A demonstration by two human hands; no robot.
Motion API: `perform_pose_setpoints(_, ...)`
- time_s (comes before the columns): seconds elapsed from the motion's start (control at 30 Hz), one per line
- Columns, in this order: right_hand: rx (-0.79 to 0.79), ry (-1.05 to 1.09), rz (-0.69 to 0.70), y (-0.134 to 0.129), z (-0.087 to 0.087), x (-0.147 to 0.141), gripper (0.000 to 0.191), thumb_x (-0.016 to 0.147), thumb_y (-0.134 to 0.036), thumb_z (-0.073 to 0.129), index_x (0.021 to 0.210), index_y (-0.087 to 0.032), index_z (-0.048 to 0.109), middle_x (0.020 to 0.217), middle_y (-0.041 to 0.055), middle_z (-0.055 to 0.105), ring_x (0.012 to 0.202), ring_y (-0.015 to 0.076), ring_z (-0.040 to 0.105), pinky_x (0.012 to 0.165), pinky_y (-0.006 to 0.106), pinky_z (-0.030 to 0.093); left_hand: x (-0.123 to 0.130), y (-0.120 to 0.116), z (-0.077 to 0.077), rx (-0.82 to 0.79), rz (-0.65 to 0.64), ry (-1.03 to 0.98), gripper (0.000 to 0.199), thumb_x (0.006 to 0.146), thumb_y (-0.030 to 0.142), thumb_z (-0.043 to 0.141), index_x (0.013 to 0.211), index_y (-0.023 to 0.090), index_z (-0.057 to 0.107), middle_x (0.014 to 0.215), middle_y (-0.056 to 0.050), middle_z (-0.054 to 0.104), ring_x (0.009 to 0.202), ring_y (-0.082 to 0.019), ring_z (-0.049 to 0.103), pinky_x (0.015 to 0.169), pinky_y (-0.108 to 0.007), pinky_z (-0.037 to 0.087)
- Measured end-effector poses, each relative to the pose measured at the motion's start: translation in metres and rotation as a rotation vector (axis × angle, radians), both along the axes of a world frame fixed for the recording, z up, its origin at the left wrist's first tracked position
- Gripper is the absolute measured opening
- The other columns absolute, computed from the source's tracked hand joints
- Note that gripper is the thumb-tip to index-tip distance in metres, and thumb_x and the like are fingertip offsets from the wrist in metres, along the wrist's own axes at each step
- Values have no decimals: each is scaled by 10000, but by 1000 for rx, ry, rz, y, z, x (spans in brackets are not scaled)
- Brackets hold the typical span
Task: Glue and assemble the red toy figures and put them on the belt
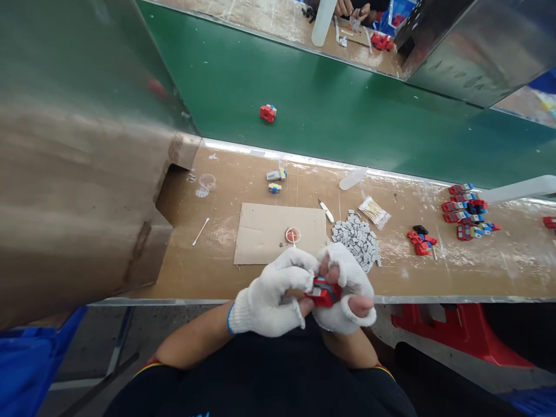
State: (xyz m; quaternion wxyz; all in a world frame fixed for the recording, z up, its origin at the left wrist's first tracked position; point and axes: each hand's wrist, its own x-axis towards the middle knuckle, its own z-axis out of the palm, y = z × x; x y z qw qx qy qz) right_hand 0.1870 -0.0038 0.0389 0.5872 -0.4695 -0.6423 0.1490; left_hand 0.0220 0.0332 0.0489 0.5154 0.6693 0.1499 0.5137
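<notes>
Between my two gloved hands, close to my body at the table's front edge, is a red plastic toy part (pixel 322 294) with a grey stripe across it. My left hand (pixel 275 292), in a white knit glove, has its fingers closed on the part's left side. My right hand (pixel 346 289), its bare fingertips poking out of the glove, grips the right side. Just beyond them a small round dish of red paste (pixel 292 235) rests on a cardboard sheet (pixel 260 231), with a thin stick in it. A heap of small grey pieces (pixel 357 240) lies beside my right hand.
A craft knife (pixel 325 211), a bag of cotton swabs (pixel 374 212) and a loose swab (pixel 200 231) lie about. Red toy parts (pixel 464 211) stand at right. A red part (pixel 268 113) sits on the green belt (pixel 330 104). A metal housing (pixel 87 145) rises at left.
</notes>
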Motion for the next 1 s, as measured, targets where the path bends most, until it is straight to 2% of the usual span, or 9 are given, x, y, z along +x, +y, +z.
perform_pose_setpoints(0.1, 131, 70, -86, -7, 1, 5, 651, 1217, -707, 263, 857, -281, 600, 740, 20, 488, 633, 240, 516, 611, 432, 482, 4, -9, 5, 90, 64, 107, 200, 1118, 402, 830, 1090, 230, 731, 1196, -121, 744, 1068, -261, 800, 936, -382, 727)
perform_pose_setpoints(0.23, 210, -48, -66, -11, 0, 14, 609, 1201, -720, 395, 858, -276, 632, 759, 38, 570, 651, 245, 587, 634, 436, 543, 2, -12, 16, 177, 157, 183, 145, 1092, 243, 837, 1049, 224, 700, 1028, -77, 765, 916, -218, 780, 785, -305, 696)
perform_pose_setpoints(0.33, 236, -70, -98, -15, -5, 15, 599, 1183, -740, 448, 853, -279, 642, 760, 42, 589, 654, 251, 616, 632, 440, 575, 1, -15, 23, 226, 186, 205, 146, 1086, 193, 818, 1062, 231, 679, 982, -68, 798, 866, -208, 781, 755, -288, 687)
perform_pose_setpoints(0.43, 253, -93, -111, -18, -4, 14, 623, 1197, -732, 399, 826, -284, 624, 725, 33, 557, 635, 251, 627, 619, 434, 576, 2, -18, 30, 222, 150, 244, 150, 1066, 150, 802, 1043, 235, 680, 961, -69, 817, 835, -211, 790, 762, -301, 693)
perform_pose_setpoints(0.6, 277, -53, -105, -16, 13, 11, 521, 1224, -574, 424, 846, -273, 616, 734, 30, 591, 632, 235, 645, 604, 410, 566, 3, -23, 35, 153, 104, 297, 155, 1026, 89, 743, 1043, 233, 686, 966, -79, 822, 866, -226, 811, 792, -311, 695)
perform_pose_setpoints(0.7, 277, 39, -138, -6, 17, 6, 512, 1232, -544, 409, 828, -277, 578, 692, 12, 551, 581, 221, 601, 540, 387, 512, 5, -25, 33, 107, 87, 289, 136, 1026, 149, 759, 1117, 236, 707, 1064, -106, 834, 942, -252, 833, 839, -333, 710)
perform_pose_setpoints(0.8, 328, 94, -261, 2, 12, 3, 526, 1229, -580, 388, 837, -286, 577, 671, -1, 526, 574, 229, 600, 536, 396, 514, 6, -23, 31, 109, 49, 301, 284, 1006, 259, 818, 1269, 224, 716, 1200, -157, 832, 1029, -299, 846, 894, -384, 732)
perform_pose_setpoints(0.9, 267, 87, -298, 1, 5, 5, 556, 1223, -622, 352, 856, -290, 605, 706, 11, 532, 620, 249, 623, 574, 416, 548, 7, -20, 33, 140, 43, 318, 324, 995, 248, 787, 1300, 219, 683, 1209, -157, 822, 1055, -307, 843, 920, -400, 731)
perform_pose_setpoints(1.0, 120, 162, -236, -5, 0, 7, 612, 1220, -678, 309, 819, -289, 559, 710, 10, 480, 623, 241, 569, 586, 413, 534, 9, -18, 34, 153, 47, 322, 297, 965, 162, 713, 1250, 230, 661, 1130, -119, 809, 990, -279, 826, 861, -376, 714)
